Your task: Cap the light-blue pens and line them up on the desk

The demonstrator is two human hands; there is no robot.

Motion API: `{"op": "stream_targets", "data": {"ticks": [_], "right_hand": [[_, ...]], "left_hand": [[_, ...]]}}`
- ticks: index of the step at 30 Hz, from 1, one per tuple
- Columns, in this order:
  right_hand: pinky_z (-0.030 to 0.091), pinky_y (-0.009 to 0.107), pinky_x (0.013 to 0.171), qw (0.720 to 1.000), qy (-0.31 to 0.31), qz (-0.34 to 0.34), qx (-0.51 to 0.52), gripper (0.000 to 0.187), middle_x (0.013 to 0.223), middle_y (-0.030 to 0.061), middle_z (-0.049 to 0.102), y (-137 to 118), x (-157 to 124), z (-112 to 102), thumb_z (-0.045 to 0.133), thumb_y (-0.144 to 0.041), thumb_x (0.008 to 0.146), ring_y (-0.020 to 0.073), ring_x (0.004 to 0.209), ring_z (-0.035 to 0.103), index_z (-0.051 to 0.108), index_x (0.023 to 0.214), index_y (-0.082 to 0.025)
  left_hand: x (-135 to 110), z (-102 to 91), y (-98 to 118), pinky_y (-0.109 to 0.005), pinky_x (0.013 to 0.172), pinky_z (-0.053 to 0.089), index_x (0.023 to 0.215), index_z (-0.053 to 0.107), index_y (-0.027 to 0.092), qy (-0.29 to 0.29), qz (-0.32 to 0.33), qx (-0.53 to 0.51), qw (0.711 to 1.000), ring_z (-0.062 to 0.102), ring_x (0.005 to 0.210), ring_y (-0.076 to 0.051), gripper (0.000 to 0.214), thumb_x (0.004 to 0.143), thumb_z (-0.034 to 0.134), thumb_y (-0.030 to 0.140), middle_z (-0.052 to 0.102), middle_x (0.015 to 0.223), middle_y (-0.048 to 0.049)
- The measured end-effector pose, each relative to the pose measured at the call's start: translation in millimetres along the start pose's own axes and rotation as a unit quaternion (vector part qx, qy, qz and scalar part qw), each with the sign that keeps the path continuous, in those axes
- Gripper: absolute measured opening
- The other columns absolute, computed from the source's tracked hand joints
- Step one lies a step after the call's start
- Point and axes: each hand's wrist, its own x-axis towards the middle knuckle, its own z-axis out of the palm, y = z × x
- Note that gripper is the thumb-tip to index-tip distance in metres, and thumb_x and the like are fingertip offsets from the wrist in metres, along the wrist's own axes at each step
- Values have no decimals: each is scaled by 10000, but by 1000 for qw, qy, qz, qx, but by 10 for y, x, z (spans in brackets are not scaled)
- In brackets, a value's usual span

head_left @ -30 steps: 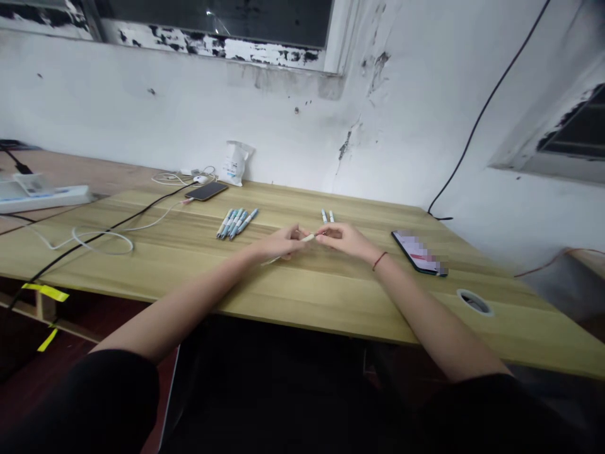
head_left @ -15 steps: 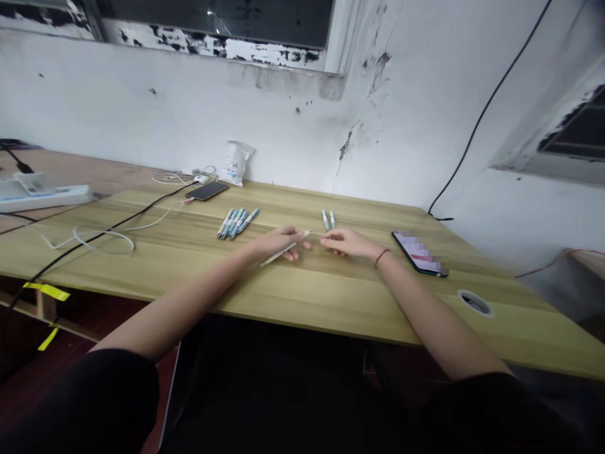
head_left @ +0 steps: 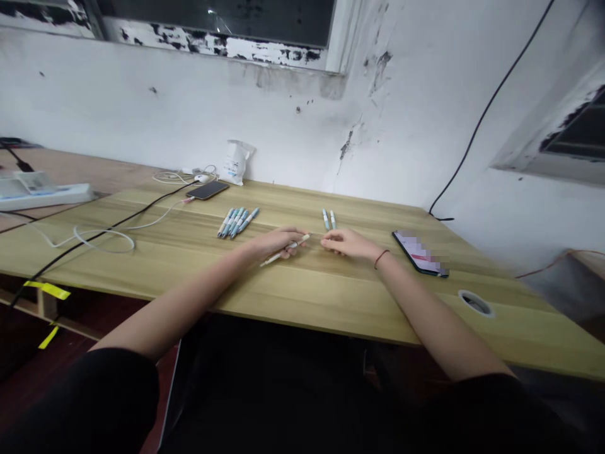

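A slim white pen point(head_left: 271, 259) lies slantwise in my left hand point(head_left: 283, 241), whose fingers are closed round it; its tip points up and right. My right hand point(head_left: 343, 242) is just to the right, thumb and forefinger pinched together near that tip but apart from it. Whatever sits in the pinch, if anything, is too small to name. Behind my right hand lie two light-blue pens, a left one point(head_left: 326, 219) and a right one point(head_left: 333, 219), side by side. Several more blue and pale pens point(head_left: 236, 223) rest in a row beyond my left forearm.
On the wooden table point(head_left: 302, 296) a phone with a lit screen point(head_left: 420, 253) lies at right, near a round cable hole point(head_left: 475, 303). A dark phone point(head_left: 207, 190), cables point(head_left: 106, 233) and a white plastic packet point(head_left: 236, 162) are at back left. The wall point(head_left: 293, 139) stands behind.
The fingers of my left hand have curled in round the white pen, and its tip has dropped slightly. My right hand has hardly moved.
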Motion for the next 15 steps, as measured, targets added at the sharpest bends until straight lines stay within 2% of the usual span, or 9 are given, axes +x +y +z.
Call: {"op": "stream_targets", "data": {"ticks": [4, 7, 15], "right_hand": [[365, 235, 521, 1000, -1, 3, -4, 396, 683, 16, 576, -28, -14, -4, 546, -544, 779, 102, 560, 472, 643, 870, -171], [350, 234, 512, 1000, 3, 3, -10, 374, 673, 10, 575, -40, -17, -2, 552, -524, 778, 95, 536, 454, 644, 868, -173], [351, 222, 514, 1000, 5, -6, 6, 283, 709, 19, 596, 13, 19, 22, 563, -415, 783, 102, 573, 483, 627, 891, -162]], "left_hand": [[5, -25, -24, -151, 451, 352, 1139, 575, 149, -30, 26, 12, 999, 455, 528, -46, 417, 735, 658, 207, 560, 753, -3], [2, -36, -24, -149, 486, 379, 1112, 612, 141, -50, 37, 6, 998, 484, 546, -36, 391, 724, 655, 144, 589, 802, -13], [-22, 3, 4, -209, 679, 528, 1039, 636, 118, -42, -16, -89, 995, 633, 695, -89, 263, 777, 644, 112, 661, 920, -84]]}}
